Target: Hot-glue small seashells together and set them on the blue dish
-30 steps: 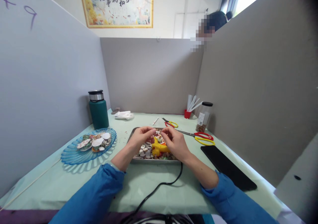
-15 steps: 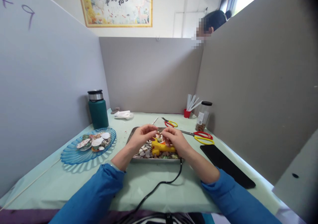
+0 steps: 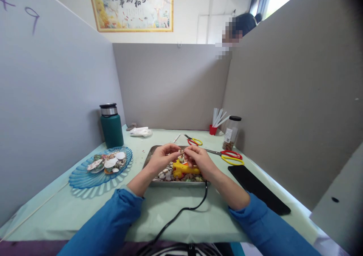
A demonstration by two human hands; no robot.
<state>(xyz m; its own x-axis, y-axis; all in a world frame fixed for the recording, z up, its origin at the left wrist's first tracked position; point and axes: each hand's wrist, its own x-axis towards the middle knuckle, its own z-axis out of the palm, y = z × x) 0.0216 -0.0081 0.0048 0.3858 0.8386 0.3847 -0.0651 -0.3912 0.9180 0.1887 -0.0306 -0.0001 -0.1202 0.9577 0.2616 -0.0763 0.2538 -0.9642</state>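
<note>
My left hand point(image 3: 161, 158) and my right hand point(image 3: 200, 160) meet above a metal tray point(image 3: 149, 157) filled with several small shells and stones. Both hands are pinched, fingertips almost touching, on a small piece I cannot make out. Below them a yellow glue gun point(image 3: 183, 168) lies in the tray, its black cord point(image 3: 181, 212) running toward me over the table edge.
A blue glass plate point(image 3: 85, 176) with shells lies at left, a green flask point(image 3: 111, 126) behind it. Two red-and-yellow scissors point(image 3: 231, 157), a jar point(image 3: 231, 133), a red cup of sticks point(image 3: 214, 128) and a black phone point(image 3: 256, 188) lie at right. Grey partitions enclose the table. A person is beyond the partition.
My hands have drawn slightly closer together over the tray, staying pinched. The view shifted a little; nothing else on the table moved.
</note>
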